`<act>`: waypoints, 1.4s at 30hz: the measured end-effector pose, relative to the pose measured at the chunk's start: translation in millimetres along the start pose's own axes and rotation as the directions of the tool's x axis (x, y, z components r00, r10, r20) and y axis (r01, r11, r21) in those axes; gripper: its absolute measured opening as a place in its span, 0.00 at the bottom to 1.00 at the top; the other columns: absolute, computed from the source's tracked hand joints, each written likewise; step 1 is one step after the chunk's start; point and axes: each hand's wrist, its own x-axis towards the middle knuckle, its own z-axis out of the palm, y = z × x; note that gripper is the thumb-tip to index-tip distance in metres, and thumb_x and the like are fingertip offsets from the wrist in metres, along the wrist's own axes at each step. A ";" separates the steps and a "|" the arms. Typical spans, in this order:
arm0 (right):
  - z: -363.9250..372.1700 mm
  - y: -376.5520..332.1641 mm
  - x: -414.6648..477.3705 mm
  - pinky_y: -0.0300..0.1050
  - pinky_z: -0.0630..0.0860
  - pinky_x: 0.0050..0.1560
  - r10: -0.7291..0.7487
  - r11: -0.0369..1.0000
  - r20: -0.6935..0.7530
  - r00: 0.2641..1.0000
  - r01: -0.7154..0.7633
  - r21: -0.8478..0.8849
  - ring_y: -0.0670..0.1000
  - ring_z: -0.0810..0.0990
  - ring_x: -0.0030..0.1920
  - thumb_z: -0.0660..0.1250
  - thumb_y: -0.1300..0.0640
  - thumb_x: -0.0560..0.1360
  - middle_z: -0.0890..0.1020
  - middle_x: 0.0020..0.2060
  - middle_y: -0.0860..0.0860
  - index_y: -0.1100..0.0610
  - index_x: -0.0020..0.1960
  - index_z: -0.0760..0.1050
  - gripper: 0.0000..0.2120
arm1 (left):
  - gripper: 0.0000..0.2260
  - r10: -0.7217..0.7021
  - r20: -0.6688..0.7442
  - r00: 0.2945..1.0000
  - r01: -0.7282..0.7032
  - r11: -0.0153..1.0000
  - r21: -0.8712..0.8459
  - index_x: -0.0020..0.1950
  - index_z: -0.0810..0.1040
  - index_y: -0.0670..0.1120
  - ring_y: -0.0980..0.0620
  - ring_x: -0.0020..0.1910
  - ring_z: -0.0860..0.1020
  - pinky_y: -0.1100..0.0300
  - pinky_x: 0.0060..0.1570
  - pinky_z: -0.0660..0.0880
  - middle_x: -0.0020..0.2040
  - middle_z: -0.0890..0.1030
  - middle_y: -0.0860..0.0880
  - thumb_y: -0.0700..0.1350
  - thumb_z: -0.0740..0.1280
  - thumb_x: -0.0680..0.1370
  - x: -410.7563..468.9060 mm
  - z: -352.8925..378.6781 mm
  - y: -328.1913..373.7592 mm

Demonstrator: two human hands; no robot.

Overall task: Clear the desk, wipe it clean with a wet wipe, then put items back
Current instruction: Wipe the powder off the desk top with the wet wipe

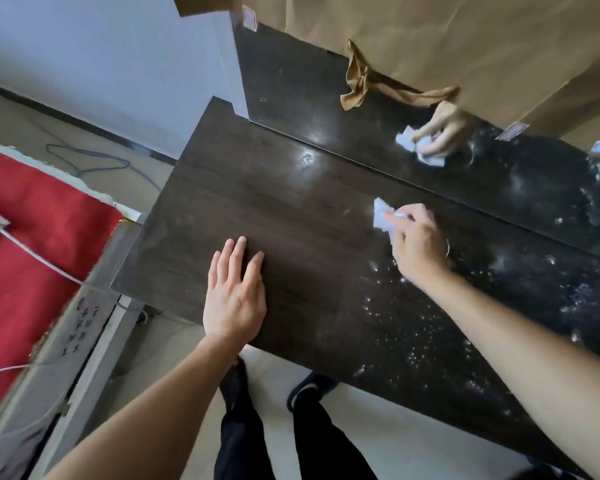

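A dark wood-grain desk (291, 209) runs across the middle of the view, bare of items. My right hand (418, 242) presses a crumpled white wet wipe (381, 216) onto the desk near its back edge. My left hand (234, 292) lies flat on the desk near the front edge, fingers apart, holding nothing. White specks and smears (430, 341) cover the right part of the desk. The glossy dark back panel (326, 109) mirrors my right hand and the wipe.
A brown paper bag (447, 46) with a ribbon handle (357, 81) hangs over the back panel at top right. A red cloth (32, 237) with a white cable (39, 258) lies to the left. Below the desk edge are my legs and dark shoes (309, 389) on a pale floor.
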 end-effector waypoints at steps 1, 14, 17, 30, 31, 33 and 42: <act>-7.4 -2.1 -16.2 0.38 0.68 0.47 -0.100 0.995 0.152 0.983 0.093 0.047 0.56 0.76 0.46 0.65 0.70 0.71 0.78 0.45 0.54 0.58 0.48 0.83 0.13 | 0.17 -0.005 -0.003 1.000 0.005 1.000 -0.001 0.64 0.75 0.40 0.36 0.72 0.63 0.42 0.71 0.58 0.70 0.68 0.36 0.42 0.59 0.77 -0.6 -0.8 1.4; 8.9 -25.5 -0.8 0.45 0.73 0.44 -0.163 0.987 0.107 0.981 0.162 0.019 0.59 0.74 0.44 0.65 0.68 0.72 0.77 0.45 0.57 0.61 0.49 0.80 0.09 | 0.18 -0.025 -0.009 1.000 0.025 0.999 0.031 0.65 0.75 0.41 0.37 0.72 0.63 0.43 0.73 0.57 0.71 0.68 0.37 0.45 0.57 0.79 1.4 -4.6 6.2; -7.6 -33.7 -47.3 0.43 0.72 0.43 -0.344 0.937 0.402 0.849 0.280 0.209 0.52 0.74 0.43 0.65 0.67 0.73 0.76 0.43 0.51 0.60 0.47 0.82 0.08 | 0.18 -0.013 -0.033 0.999 0.014 1.000 0.023 0.64 0.76 0.40 0.36 0.71 0.64 0.43 0.72 0.58 0.70 0.69 0.36 0.45 0.56 0.79 1.0 -5.3 7.3; 30.0 -60.4 -13.5 0.43 0.71 0.45 -0.187 0.976 0.273 0.944 0.146 0.164 0.48 0.71 0.46 0.64 0.60 0.75 0.74 0.45 0.52 0.58 0.50 0.80 0.08 | 0.17 0.001 -0.050 0.999 0.001 0.999 0.035 0.64 0.76 0.41 0.36 0.71 0.64 0.44 0.72 0.58 0.70 0.69 0.37 0.44 0.57 0.79 1.5 -2.0 4.1; 20.2 -60.4 -34.4 0.41 0.69 0.45 -0.228 0.964 0.383 0.895 0.153 0.216 0.44 0.70 0.45 0.62 0.55 0.76 0.74 0.44 0.50 0.58 0.48 0.80 0.09 | 0.17 0.002 -0.049 0.999 -0.001 0.999 0.034 0.64 0.76 0.40 0.36 0.71 0.64 0.43 0.72 0.58 0.70 0.69 0.36 0.44 0.58 0.78 1.3 -1.9 4.0; -4.6 -60.9 -50.9 0.39 0.69 0.41 -0.335 0.936 0.597 0.729 0.183 0.302 0.45 0.72 0.42 0.62 0.56 0.76 0.75 0.42 0.49 0.57 0.45 0.82 0.10 | 0.17 0.002 -0.057 0.998 -0.001 1.000 0.031 0.64 0.77 0.40 0.36 0.71 0.65 0.43 0.72 0.59 0.70 0.70 0.36 0.44 0.58 0.78 1.8 -1.9 3.9; 21.6 -51.5 53.0 0.43 0.70 0.47 0.121 0.990 0.069 0.990 -0.126 0.070 0.61 0.78 0.45 0.64 0.68 0.70 0.79 0.43 0.60 0.62 0.45 0.83 0.10 | 0.17 -0.005 -0.044 0.999 0.007 0.999 0.033 0.64 0.76 0.41 0.37 0.72 0.64 0.45 0.73 0.57 0.70 0.69 0.37 0.44 0.58 0.79 2.4 -1.8 4.1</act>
